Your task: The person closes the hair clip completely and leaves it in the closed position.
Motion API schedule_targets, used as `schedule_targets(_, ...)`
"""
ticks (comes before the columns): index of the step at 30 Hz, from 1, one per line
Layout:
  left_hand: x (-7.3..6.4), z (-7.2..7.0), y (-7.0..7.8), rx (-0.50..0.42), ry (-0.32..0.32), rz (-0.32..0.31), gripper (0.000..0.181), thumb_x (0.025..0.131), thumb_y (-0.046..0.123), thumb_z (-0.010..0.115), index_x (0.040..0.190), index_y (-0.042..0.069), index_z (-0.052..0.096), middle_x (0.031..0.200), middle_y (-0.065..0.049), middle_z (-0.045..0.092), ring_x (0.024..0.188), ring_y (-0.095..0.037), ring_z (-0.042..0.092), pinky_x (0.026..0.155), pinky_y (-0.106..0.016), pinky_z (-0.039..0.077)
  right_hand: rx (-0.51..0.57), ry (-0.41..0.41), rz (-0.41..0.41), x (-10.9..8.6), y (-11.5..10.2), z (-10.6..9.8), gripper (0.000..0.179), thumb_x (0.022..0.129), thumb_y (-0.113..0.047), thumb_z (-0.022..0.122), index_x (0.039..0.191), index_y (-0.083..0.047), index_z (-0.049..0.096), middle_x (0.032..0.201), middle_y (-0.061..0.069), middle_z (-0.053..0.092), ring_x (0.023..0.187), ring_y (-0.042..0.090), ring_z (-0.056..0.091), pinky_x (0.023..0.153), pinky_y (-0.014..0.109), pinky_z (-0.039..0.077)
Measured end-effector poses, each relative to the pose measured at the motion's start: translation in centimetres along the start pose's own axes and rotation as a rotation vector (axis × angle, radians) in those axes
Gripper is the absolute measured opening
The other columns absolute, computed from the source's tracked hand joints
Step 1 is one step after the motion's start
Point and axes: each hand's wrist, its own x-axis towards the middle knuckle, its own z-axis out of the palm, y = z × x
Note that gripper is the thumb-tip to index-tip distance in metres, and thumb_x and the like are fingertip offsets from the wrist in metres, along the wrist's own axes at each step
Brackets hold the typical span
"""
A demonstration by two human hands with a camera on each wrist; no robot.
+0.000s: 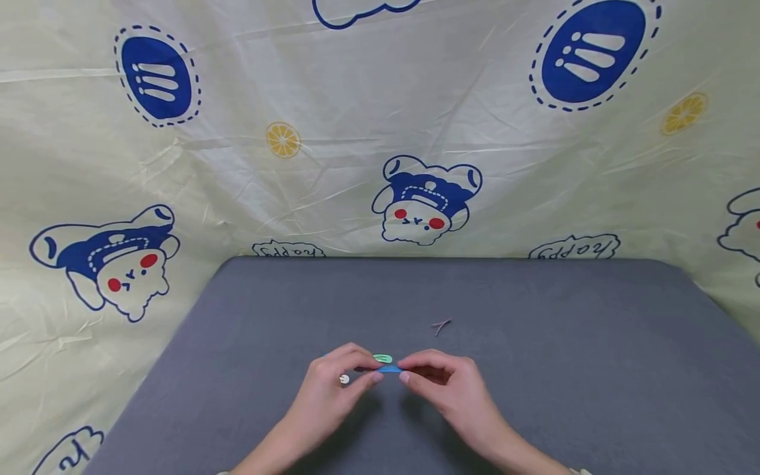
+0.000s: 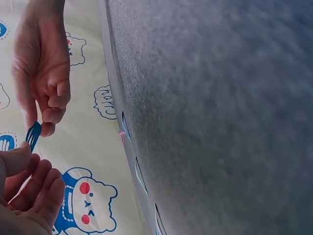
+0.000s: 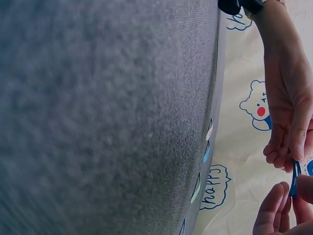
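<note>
A blue snap hair clip (image 1: 390, 369) is held between the two hands, above the table. My left hand (image 1: 329, 379) pinches one end with thumb and index finger. At the opposite end, the thumb and index finger of my right hand (image 1: 457, 382) pinch it too. Both wrist views show the clip (image 2: 33, 136) in a slim side view (image 3: 295, 178). Just behind it on the table lies a green hair clip (image 1: 382, 358). A white clip (image 1: 344, 379) is partly hidden by the left hand.
On the grey table (image 1: 564, 369), pinkish hair pins (image 1: 441, 326) lie crossed beyond the right hand. In the right wrist view, a light blue clip (image 3: 206, 152) rests near the table edge. A printed cream sheet (image 1: 332, 198) rises behind the table.
</note>
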Motion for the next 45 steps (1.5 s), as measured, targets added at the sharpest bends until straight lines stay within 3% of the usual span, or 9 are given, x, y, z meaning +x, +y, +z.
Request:
schedule_targets(11, 0.3, -1.1, -0.9, 0.022, -0.102, -0.048, 0.014, 0.085, 0.003, 0.076, 0.093, 0.014, 0.073, 0.094, 0.012, 0.065, 0.085, -0.007, 0.063, 0.075, -0.035, 0.055, -0.081, -0.065, 0.026, 1.2, 0.1, 0.2, 0.018, 0.089, -0.015, 0.074, 0.104, -0.005, 0.072, 0.101, 0.016, 0.070, 0.087, 0.021, 0.067, 0.076, 0.027, 0.055)
schedule_targets(18, 0.6, -1.4, -1.7, 0.009, -0.153, -0.053, 0.014, 0.086, 0.000, 0.075, 0.091, 0.014, 0.073, 0.091, 0.009, 0.066, 0.085, -0.008, 0.063, 0.078, -0.034, 0.055, -0.172, -0.086, -0.002, 1.9, 0.3, 0.2, 0.015, 0.088, -0.011, 0.075, 0.103, -0.009, 0.073, 0.098, 0.006, 0.072, 0.085, 0.019, 0.068, 0.076, 0.028, 0.055)
schedule_targets(26, 1.1, -1.5, -2.3, 0.027, -0.179, -0.089, 0.014, 0.085, 0.000, 0.075, 0.091, 0.013, 0.074, 0.089, 0.009, 0.066, 0.085, -0.008, 0.063, 0.078, -0.030, 0.054, -0.273, -0.099, -0.025, 2.6, 0.3, 0.0, 0.015, 0.088, -0.015, 0.075, 0.103, -0.014, 0.074, 0.096, 0.003, 0.072, 0.079, 0.015, 0.066, 0.070, 0.027, 0.054)
schedule_targets(32, 1.2, -1.7, -2.7, 0.028, -0.195, -0.144, 0.008, 0.087, 0.005, 0.075, 0.092, 0.011, 0.074, 0.090, 0.005, 0.067, 0.085, -0.008, 0.063, 0.077, -0.032, 0.055, -0.318, -0.120, -0.016, 3.2, 0.6, 0.0, 0.014, 0.089, -0.015, 0.075, 0.102, -0.016, 0.073, 0.091, -0.006, 0.070, 0.078, 0.014, 0.065, 0.069, 0.028, 0.054)
schedule_targets(45, 1.6, -1.5, -3.3, 0.069, -0.247, -0.127, 0.009, 0.086, 0.001, 0.075, 0.090, 0.009, 0.074, 0.088, 0.008, 0.066, 0.084, -0.007, 0.063, 0.079, -0.027, 0.054, -0.375, -0.170, 0.029, 3.7, 1.0, 0.0, 0.010, 0.089, -0.012, 0.074, 0.098, -0.013, 0.072, 0.082, -0.006, 0.068, 0.073, 0.014, 0.063, 0.063, 0.028, 0.053)
